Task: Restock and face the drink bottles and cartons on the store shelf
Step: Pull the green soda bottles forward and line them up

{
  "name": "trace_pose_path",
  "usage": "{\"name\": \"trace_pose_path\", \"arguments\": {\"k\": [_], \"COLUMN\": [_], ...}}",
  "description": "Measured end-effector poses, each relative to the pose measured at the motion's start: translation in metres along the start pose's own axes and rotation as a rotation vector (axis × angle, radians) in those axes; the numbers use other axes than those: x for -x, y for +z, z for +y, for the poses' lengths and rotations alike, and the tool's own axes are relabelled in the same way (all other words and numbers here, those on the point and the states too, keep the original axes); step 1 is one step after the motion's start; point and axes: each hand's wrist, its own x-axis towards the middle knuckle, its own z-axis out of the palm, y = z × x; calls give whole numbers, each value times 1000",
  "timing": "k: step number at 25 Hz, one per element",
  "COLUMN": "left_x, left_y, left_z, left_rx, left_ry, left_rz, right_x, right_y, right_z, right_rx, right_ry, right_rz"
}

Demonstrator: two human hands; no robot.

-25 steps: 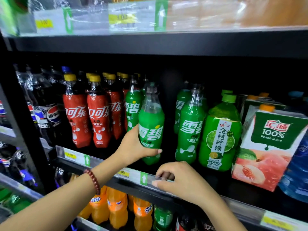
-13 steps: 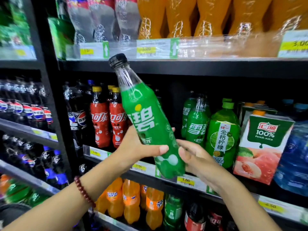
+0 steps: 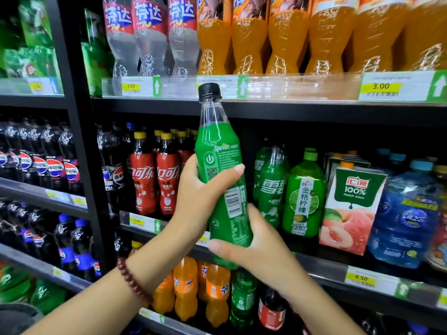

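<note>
Right now the green Sprite bottle (image 3: 223, 187) is off the shelf, held nearly upright in front of the middle shelf (image 3: 321, 267) with its black cap (image 3: 209, 90) level with the price rail above. The left hand (image 3: 200, 197) grips it round the labelled waist, thumb across the front, and the right hand (image 3: 260, 250) cups the base, its fingers curled under the bottom. Full almost to the shoulder, it should feel fairly heavy for its size; the plastic wall is stiff enough under pressure but smooth and glossy, so the narrowed waist and the base look the safest holds, not the slim clear neck. Its back label faces the camera: "Sprite", a barcode and a QR-like square can be made out, the small print cannot. On the shelf behind stand more Sprite bottles (image 3: 271, 189) facing forward, red Coca-Cola bottles (image 3: 154, 182), Pepsi (image 3: 112, 175), a lime drink (image 3: 305, 197) and a carton (image 3: 354, 204) reading "100% Peach Juice". Price tags read 3.00 and 4.50.
</note>
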Motion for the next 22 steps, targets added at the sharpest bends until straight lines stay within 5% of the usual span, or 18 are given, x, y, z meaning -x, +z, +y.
{"name": "trace_pose_path", "arguments": {"k": [2, 4, 6, 8, 10, 12, 15, 17, 19, 22], "left_x": [1, 2, 1, 1, 1, 1, 5, 7, 4, 7], "left_y": [-3, -2, -2, 1, 2, -2, -9, -10, -11, -10], "left_z": [3, 11, 14, 15, 15, 14, 13, 12, 12, 10], "left_rx": [212, 339, 186, -61, -71, 32, 328, 407, 278, -219], "left_ry": [-98, -185, -149, -27, 19, -9, -197, -248, -206, -102], "left_rz": [-88, -135, -114, -35, 11, 21, -46, -100, -88, -19], "right_x": [2, 2, 5, 6, 5, 1, 1, 2, 4, 1], "right_y": [-13, -15, -4, 7, 12, 6, -9, -10, 1, 17], "right_z": [-8, -9, -9, -8, -6, -6, -7, -2, 0, 0], "right_rx": [-444, -610, -401, 61, 428, 333, -340, -522, -365, 79], "right_ry": [119, 138, 53, -67, -173, -137, 83, 87, -1, -127], "right_rz": [-313, -383, -173, 177, 336, 179, -301, -386, -174, 361]}}
